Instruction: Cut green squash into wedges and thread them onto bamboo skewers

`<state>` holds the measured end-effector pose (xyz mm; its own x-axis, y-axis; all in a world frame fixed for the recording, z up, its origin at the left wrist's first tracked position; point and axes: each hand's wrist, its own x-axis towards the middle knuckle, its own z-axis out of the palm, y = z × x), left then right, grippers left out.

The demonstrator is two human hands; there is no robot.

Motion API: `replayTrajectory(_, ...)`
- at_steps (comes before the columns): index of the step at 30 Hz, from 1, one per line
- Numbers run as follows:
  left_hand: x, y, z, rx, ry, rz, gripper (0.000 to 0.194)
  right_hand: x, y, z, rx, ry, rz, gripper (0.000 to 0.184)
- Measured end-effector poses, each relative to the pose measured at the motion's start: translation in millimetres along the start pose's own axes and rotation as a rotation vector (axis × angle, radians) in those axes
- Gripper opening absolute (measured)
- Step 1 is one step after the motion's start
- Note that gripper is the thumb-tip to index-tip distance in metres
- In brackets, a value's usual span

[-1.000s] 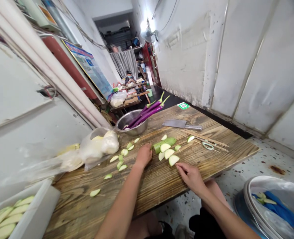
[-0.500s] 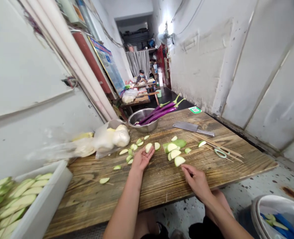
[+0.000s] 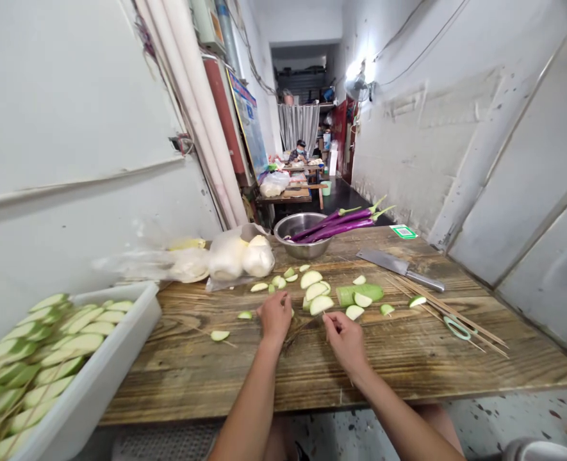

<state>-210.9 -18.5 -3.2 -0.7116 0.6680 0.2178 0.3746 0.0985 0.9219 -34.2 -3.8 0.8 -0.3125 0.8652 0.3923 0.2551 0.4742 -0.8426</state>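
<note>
My right hand (image 3: 345, 339) pinches the near end of a thin skewer that carries several pale half-round zucchini slices (image 3: 321, 304) with green skin. The slices sit low over the table, pointing away from the hand. My left hand (image 3: 276, 317) is palm down at the near side of a loose group of zucchini slices (image 3: 290, 273). Its fingers are bent and apart, their tips partly hidden, and I see nothing held in them. Right of the skewer lies an uncut piece of zucchini (image 3: 360, 294), with cut slices (image 3: 354, 312) against and in front of it.
A cleaver (image 3: 401, 266), bare skewers (image 3: 456, 314) and scissors (image 3: 457, 328) lie at right. A steel bowl (image 3: 302, 246) of eggplants (image 3: 345, 224) stands behind. Bagged white items (image 3: 242, 256) and a white tub (image 3: 120, 358) of slices are left. A person (image 3: 300, 152) sits far back.
My left hand has turned palm down and left the slice it was touching. My right hand has moved left with the loaded skewer. The view has shifted.
</note>
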Motion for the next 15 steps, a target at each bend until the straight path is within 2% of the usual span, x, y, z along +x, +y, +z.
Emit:
replayTrajectory(2, -1.7, 10.7, 4.7, -0.227, -0.007, -0.056, 0.026, 12.2, -2.0, 9.9, 0.03, 0.016, -0.008, 0.028)
replayTrajectory(5, -3.0, 24.9, 12.8, -0.666, -0.266, -0.269, 0.043, 29.2, -2.2, 24.1, 0.065, 0.046, -0.031, 0.029)
replayTrajectory(7, -3.7, 29.2, 17.5, -0.851, -0.411, -0.366, 0.041, 36.3, -1.6, 31.9, 0.079, 0.048, -0.034, 0.03)
replayTrajectory(8, -4.3, 29.6, 19.5, -0.901, -0.448, -0.387, 0.039, 38.2, -1.2, 35.0, 0.086, 0.044, -0.032, 0.03)
replayTrajectory(12, -7.0, 27.1, 25.2, -0.981, -0.484, -0.445, 0.032, 37.4, 0.7, 41.2, 0.113, -0.001, -0.034, 0.029)
replayTrajectory(15, -7.5, 26.6, 26.9, -0.997, -0.424, -0.479, 0.027, 34.7, 2.2, 42.7, 0.125, -0.034, -0.027, 0.028)
